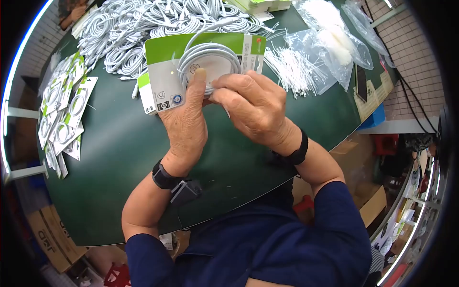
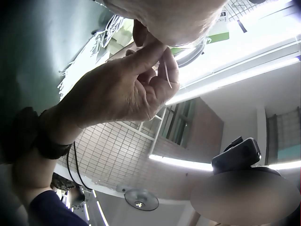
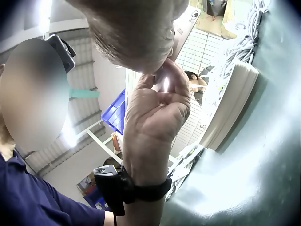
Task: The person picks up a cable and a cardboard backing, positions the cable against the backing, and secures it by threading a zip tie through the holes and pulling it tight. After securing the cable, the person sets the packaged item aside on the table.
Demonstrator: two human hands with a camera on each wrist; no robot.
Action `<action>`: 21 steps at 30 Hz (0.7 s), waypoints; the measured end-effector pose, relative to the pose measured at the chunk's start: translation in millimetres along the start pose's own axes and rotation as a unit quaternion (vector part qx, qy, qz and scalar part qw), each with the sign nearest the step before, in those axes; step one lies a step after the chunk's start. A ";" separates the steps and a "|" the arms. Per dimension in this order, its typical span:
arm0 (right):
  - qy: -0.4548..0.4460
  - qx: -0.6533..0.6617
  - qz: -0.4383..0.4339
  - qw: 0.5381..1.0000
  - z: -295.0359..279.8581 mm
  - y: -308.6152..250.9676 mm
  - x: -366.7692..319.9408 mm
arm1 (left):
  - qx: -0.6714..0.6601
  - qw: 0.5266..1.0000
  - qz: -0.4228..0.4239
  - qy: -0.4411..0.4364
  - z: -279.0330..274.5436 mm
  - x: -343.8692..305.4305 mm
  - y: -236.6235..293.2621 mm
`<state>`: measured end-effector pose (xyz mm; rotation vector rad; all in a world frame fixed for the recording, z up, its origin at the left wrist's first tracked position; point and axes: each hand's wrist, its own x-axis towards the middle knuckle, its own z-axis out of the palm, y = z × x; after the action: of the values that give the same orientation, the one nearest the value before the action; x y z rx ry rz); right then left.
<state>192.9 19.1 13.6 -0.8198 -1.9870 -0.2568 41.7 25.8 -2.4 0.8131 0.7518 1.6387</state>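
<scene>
My left hand (image 1: 184,126) grips a green-and-white cable card (image 1: 162,71) by its lower edge, thumb on the front. On the card lies a coiled light-grey cable (image 1: 210,50), its end sticking up past the top edge. My right hand (image 1: 260,107) is at the coil's lower right, fingers curled and fingertips close to the left thumb. In the left wrist view a thin white cable tie (image 2: 168,74) shows between the right hand's fingers. The left hand's fingers behind the card are hidden in the head view.
Behind the card lies a large heap of coiled cables (image 1: 124,28). Loose white cable ties (image 1: 294,69) and plastic bags (image 1: 334,43) are at the right. Carded cables (image 1: 62,115) pile at the left. A stack of cards (image 1: 146,98) sits under the held card. A phone (image 1: 361,83) lies far right.
</scene>
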 end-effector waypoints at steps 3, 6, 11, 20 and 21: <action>0.001 0.020 -0.014 1.000 3.2 3.9 0.6 | 0.005 1.000 -0.011 -0.018 -2.0 0.2 4.2; -0.010 0.026 0.007 1.000 1.3 1.3 1.0 | 0.006 0.999 -0.016 -0.029 -1.0 1.3 5.9; 0.000 0.057 0.024 0.998 3.3 4.7 -4.5 | 0.005 0.999 -0.017 -0.044 -1.8 1.9 4.2; 0.045 0.067 -0.026 0.996 6.9 -2.6 -5.0 | 0.036 0.996 -0.009 -0.078 -1.9 6.0 7.5; 0.046 0.067 -0.026 0.996 7.4 -3.4 -5.3 | 0.037 0.996 -0.009 -0.081 -2.3 6.2 7.5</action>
<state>187.4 17.7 5.7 -0.6602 -1.9186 -0.1846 34.8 30.2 3.2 0.9777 0.7068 1.5161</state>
